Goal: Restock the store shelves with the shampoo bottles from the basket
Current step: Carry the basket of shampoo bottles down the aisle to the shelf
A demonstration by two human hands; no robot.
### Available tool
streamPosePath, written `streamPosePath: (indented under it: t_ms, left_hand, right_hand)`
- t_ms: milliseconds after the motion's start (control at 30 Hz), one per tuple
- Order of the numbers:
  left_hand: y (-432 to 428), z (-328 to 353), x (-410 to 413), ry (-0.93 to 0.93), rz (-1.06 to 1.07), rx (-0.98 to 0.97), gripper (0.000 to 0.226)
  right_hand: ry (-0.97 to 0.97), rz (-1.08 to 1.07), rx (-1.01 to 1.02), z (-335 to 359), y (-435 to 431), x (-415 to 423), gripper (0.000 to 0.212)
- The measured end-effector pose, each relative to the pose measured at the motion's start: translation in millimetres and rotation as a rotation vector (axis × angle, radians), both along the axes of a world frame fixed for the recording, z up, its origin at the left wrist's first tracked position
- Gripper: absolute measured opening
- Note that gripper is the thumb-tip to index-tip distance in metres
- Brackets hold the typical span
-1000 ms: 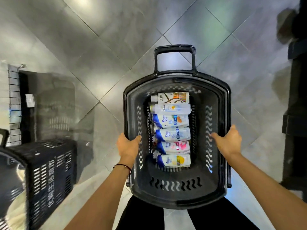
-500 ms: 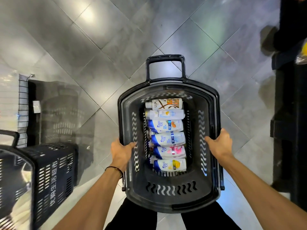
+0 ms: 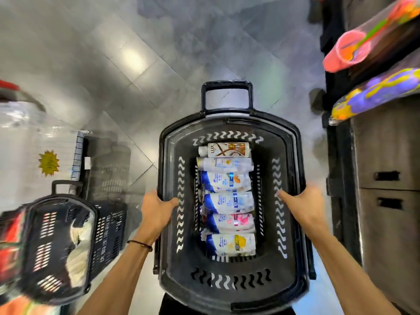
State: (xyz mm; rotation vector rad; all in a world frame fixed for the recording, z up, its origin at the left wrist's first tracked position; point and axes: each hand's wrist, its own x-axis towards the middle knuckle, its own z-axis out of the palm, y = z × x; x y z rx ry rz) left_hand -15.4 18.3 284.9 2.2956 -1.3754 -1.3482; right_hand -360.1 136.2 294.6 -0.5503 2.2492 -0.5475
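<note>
A black plastic basket (image 3: 231,289) is held in front of me above the tiled floor. Several shampoo bottles lie side by side in a column on its bottom: a Lux bottle (image 3: 227,150) at the far end, a white Pantene bottle (image 3: 225,164) beside it, then blue-and-white bottles (image 3: 227,202) down to one with a yellow label (image 3: 231,244). My left hand (image 3: 156,214) grips the basket's left rim. My right hand (image 3: 302,208) grips the right rim.
A second black basket (image 3: 56,246) holding pale items stands at the lower left. A dark shelf unit (image 3: 386,189) rises on the right, with colourful wrapped rolls (image 3: 372,92) sticking out above. A wire rack (image 3: 78,155) and a yellow starburst tag (image 3: 48,162) are at left.
The view has tilted up and swung toward the right, bringing the shelf unit and rolls into sight. Both hands keep their hold on the basket rims.
</note>
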Motion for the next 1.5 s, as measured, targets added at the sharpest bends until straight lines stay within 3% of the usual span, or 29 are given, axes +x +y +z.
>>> streamPosePath:
  t_ms: [267, 567, 900, 1100, 1500]
  left_hand:
    - [-1, 145, -34, 0.070, -0.071, -0.118, 0.022]
    - [-38, 236, -78, 0.200, -0.076, -0.200, 0.025]
    - [-145, 247, -129, 0.339, 0.037, -0.161, 0.025]
    - [-241, 259, -164, 0.382, -0.018, -0.116, 0.023]
    - [-437, 269, -264, 0.349, -0.096, -0.147, 0.024]
  right_hand:
    - [0.109, 0.165, -0.114, 131, -14, -48, 0.037]
    - [0.236, 0.193, -0.238, 206, -54, -100, 0.043]
    - [0.341, 0.149, -0.245, 231, -157, -148, 0.033]
    - [0.360, 0.072, -0.208, 248, -232, -179, 0.028]
    - [0.338, 0.046, -0.142, 262, -411, -271, 0.044]
